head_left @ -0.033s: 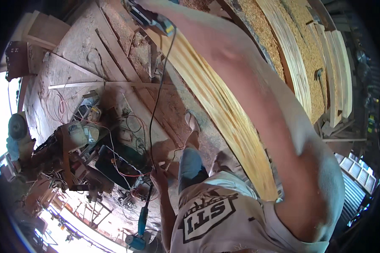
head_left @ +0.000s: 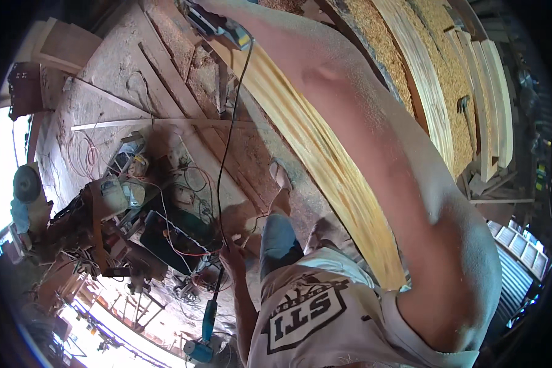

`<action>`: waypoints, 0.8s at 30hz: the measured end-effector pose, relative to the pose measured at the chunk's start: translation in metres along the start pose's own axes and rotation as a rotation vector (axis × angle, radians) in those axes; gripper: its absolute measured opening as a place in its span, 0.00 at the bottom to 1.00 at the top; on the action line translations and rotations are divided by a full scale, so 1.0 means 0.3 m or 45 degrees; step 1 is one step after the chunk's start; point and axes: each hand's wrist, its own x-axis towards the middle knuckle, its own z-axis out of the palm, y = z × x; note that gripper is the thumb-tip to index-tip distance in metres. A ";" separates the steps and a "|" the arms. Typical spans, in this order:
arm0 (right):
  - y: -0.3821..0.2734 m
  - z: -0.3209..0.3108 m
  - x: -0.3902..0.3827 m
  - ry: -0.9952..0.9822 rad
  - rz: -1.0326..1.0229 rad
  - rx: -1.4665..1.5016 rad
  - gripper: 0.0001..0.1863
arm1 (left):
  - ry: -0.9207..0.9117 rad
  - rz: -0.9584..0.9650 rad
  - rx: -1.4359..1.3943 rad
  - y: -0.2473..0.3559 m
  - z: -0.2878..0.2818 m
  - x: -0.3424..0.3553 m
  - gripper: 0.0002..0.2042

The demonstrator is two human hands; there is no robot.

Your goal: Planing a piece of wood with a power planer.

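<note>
A long plank point(head_left: 325, 150) with yellow and brown grain runs from the upper left toward my body. On its far end rests a dark handheld power tool point(head_left: 224, 30) that looks like an electric planer. My right arm stretches along the plank to this tool; the hand is cut off by the upper edge and its fingers are hidden. Down at my left side, my left hand point(head_left: 233, 259) is closed around a black power cord point(head_left: 228, 150), which runs up to the planer. Below that hand is a teal power tool point(head_left: 207, 322), shaped like an angle grinder.
Wood shavings point(head_left: 451, 80) lie heaped at the right around another board point(head_left: 428, 86), with a hammer point(head_left: 464, 105) and stacked boards point(head_left: 494, 104) beyond. Cluttered tools and cables point(head_left: 172, 227) fill the left. Wood strips point(head_left: 159, 122) cross the dusty floor near my foot point(head_left: 279, 176).
</note>
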 end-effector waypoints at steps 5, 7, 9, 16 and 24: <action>-0.016 -0.084 -0.392 -0.116 -0.020 0.124 0.38 | 0.096 -0.359 0.103 -0.052 -0.062 -0.206 0.30; 0.122 -0.227 -0.675 -0.192 0.038 0.086 0.42 | 0.276 -0.176 0.092 -0.100 -0.046 -0.259 0.26; 0.126 -0.442 -1.122 -0.248 0.301 0.049 0.40 | 0.491 -0.030 0.060 -0.308 -0.047 -0.317 0.22; 0.198 -1.045 -2.391 -0.257 0.675 0.143 0.32 | 0.636 0.548 0.260 -0.591 -0.026 -0.443 0.19; 0.253 -1.439 -3.295 -0.284 0.905 0.006 0.32 | 0.131 0.635 0.541 -0.572 0.244 -0.789 0.17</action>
